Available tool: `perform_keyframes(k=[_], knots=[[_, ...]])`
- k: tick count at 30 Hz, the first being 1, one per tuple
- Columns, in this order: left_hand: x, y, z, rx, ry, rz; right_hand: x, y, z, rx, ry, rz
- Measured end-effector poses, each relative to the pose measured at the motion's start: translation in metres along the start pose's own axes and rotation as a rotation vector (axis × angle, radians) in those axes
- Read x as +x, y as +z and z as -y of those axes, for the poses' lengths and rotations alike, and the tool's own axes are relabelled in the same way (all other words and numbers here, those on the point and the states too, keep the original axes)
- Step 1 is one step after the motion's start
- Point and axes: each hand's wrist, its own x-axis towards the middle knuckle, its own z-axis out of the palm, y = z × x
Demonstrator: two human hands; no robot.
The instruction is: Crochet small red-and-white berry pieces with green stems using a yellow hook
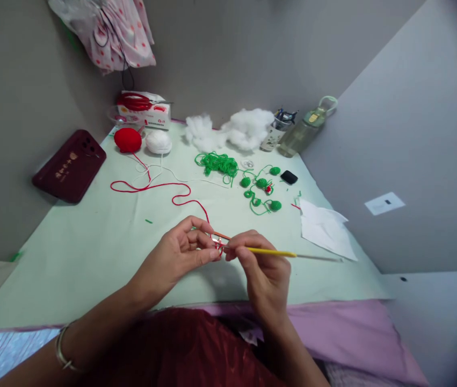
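Observation:
Near the front middle of the table, my left hand (190,247) pinches a small piece of red and white crochet work (219,247) between thumb and fingers. A red yarn strand (190,202) runs from that hand back to a red yarn ball (128,140). My right hand (263,263) is closed around a crochet hook (272,251) with a yellow handle and a metal end pointing right. The hook's working tip meets the crochet work, partly covered by my fingers. A thin orange tool (222,235) shows between the hands; its kind is unclear.
Behind lie a white yarn ball (159,142), a green yarn tangle (218,164), several green crocheted pieces (261,183) and white stuffing (248,129). A maroon phone (69,166) leans at left. A bottle (303,131), pen cup (274,134) and white paper (327,228) are at right.

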Motion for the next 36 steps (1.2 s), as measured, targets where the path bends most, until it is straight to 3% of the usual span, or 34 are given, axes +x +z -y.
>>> perform_keyframes(k=[10, 17, 20, 25, 30, 32, 36], knots=[[-0.003, -0.001, -0.003, 0.067, 0.013, -0.01, 0.0, -0.005, -0.01, 0.352, 0.331, -0.004], [-0.001, -0.005, 0.001, -0.072, -0.006, 0.113, 0.004, -0.001, -0.008, 0.667, 0.491, 0.059], [-0.002, -0.002, 0.002, -0.102, -0.006, 0.132, 0.003, 0.001, -0.007, 0.681, 0.464, 0.083], [-0.002, 0.003, 0.005, -0.107, 0.008, 0.117, -0.002, 0.004, -0.01, 0.438, 0.262, 0.005], [-0.003, -0.001, 0.008, -0.021, 0.072, -0.052, -0.003, 0.005, -0.011, 0.448, 0.289, -0.064], [-0.005, 0.001, 0.007, -0.132, 0.085, -0.087, -0.002, 0.006, -0.009, 0.475, 0.306, -0.081], [-0.002, 0.013, -0.001, -0.414, 0.078, -0.021, -0.002, 0.008, -0.005, 0.492, 0.298, -0.053]])
